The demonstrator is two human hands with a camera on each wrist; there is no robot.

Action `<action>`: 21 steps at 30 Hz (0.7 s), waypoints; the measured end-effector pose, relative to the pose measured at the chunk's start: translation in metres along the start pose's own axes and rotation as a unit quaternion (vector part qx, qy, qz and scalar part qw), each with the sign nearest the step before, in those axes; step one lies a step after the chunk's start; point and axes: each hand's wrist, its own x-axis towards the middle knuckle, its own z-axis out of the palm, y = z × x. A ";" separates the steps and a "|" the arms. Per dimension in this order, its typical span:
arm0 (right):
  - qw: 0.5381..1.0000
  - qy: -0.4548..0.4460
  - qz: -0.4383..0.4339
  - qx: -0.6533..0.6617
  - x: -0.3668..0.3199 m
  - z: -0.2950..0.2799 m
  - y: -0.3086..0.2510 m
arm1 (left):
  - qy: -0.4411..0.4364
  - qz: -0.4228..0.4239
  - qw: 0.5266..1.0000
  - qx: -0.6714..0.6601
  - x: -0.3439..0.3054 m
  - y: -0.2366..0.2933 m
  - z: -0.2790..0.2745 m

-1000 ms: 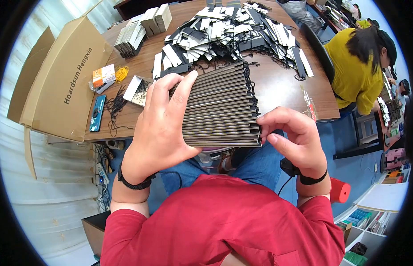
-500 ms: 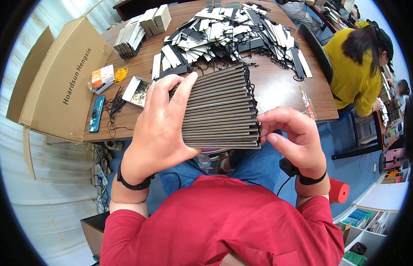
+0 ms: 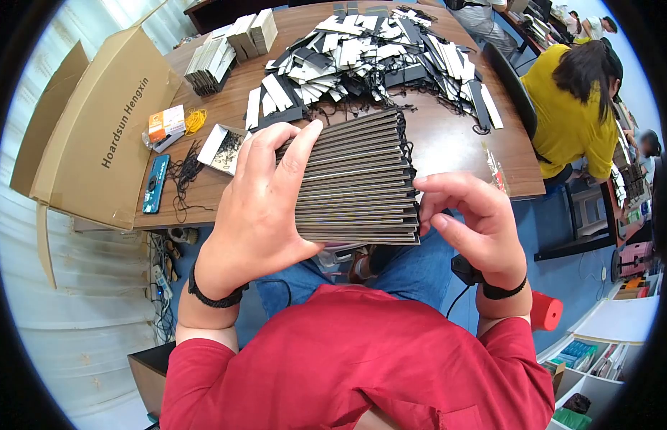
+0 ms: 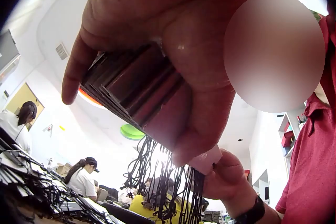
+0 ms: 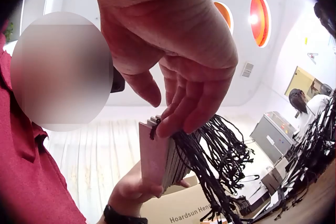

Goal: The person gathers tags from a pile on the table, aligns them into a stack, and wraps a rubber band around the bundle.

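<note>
The fanned stack of thin, dark, flat strips point(image 3: 355, 186) has dipped slightly toward the wearer's red shirt point(image 3: 362, 337). Beyond the table, the dark-haired person in a mustard-yellow top point(image 3: 571, 107) now has their head farther left, more turned away.

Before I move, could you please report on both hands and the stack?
Left hand gripping stack, cords dangling. Right hand at its corded end, thumb apart. Loose pile beyond, clear of both hands.

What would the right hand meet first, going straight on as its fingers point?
The right hand would likely meet the stack of strips, at its corded end; fingertips look close or touching, though depth is unclear.
</note>
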 end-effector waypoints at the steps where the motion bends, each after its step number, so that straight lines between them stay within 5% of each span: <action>1: 1.000 -0.006 -0.008 -0.012 0.001 -0.001 0.000 | -0.003 -0.001 1.000 -0.002 0.000 0.000 0.000; 21: 0.999 -0.027 -0.028 -0.032 0.003 -0.004 -0.002 | 0.005 0.023 1.000 -0.009 -0.001 0.001 -0.001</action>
